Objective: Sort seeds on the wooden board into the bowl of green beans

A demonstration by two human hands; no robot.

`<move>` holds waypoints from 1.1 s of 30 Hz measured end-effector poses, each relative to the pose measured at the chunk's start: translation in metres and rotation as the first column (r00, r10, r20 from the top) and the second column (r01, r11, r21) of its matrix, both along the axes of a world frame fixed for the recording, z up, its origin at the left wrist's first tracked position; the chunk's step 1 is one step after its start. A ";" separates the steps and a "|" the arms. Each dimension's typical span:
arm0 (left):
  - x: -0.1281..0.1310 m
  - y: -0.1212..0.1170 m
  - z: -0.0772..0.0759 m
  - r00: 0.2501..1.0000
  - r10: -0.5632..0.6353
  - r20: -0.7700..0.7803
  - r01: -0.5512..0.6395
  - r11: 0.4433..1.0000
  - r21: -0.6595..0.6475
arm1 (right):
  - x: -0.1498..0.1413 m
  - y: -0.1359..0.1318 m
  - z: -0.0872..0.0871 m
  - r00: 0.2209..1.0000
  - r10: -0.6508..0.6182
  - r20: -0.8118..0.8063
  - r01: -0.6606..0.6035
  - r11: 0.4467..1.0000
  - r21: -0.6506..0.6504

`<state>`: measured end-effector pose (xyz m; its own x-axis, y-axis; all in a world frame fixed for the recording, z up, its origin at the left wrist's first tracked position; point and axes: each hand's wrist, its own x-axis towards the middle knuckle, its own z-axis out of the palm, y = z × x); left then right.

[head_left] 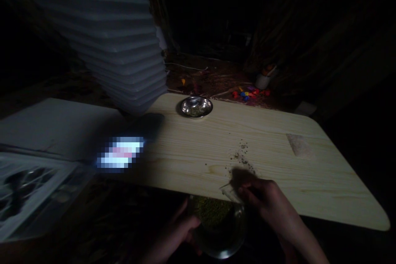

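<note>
Just below the table's near edge, my left hand (184, 229) grips the left rim of a metal bowl (225, 252). Small green grains (213, 210), too dim to name exactly, lie in its far part. Above the bowl's right side, my right hand (267, 198) is at the table edge with its fingers curled together; what they hold, if anything, is hidden. A pale thin piece (230, 194) shows beside those fingertips. Dark scattered bits (241, 156) lie on the wooden tabletop (266, 132) beyond this hand.
A second metal bowl (197, 107) with some greenish contents stands at the table's far edge. On the right lies a pale flat patch (299, 146). A bright pixelated screen (120, 154) is at left, under a pleated white hanging (123, 49). Colourful small pieces (247, 93) lie on the floor beyond.
</note>
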<state>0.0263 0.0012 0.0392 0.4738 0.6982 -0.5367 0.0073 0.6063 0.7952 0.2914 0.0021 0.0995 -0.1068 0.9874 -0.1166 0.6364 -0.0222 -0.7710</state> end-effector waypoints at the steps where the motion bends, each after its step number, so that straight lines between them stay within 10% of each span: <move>1: 0.000 0.000 0.000 1.000 0.002 0.002 -0.002 1.000 -0.001 | -0.002 -0.001 0.000 1.000 0.009 0.001 -0.009 1.000 0.001; 7: -0.003 0.001 -0.004 1.000 0.009 0.022 -0.008 1.000 -0.009 | -0.006 0.013 0.012 0.996 0.091 0.011 -0.091 0.996 0.021; 21: -0.026 0.002 -0.013 0.979 0.150 -0.137 -0.142 0.988 0.068 | -0.061 0.134 0.029 0.926 0.263 0.269 -0.323 0.924 0.207; 28: -0.036 -0.002 -0.037 0.974 0.228 0.007 -0.228 0.973 -0.047 | -0.069 0.112 0.032 0.834 0.537 0.128 -0.549 0.830 0.096; 33: -0.032 0.001 -0.027 0.989 0.145 0.017 -0.145 0.989 -0.015 | -0.030 0.090 0.044 0.961 0.272 0.042 -0.275 0.951 0.140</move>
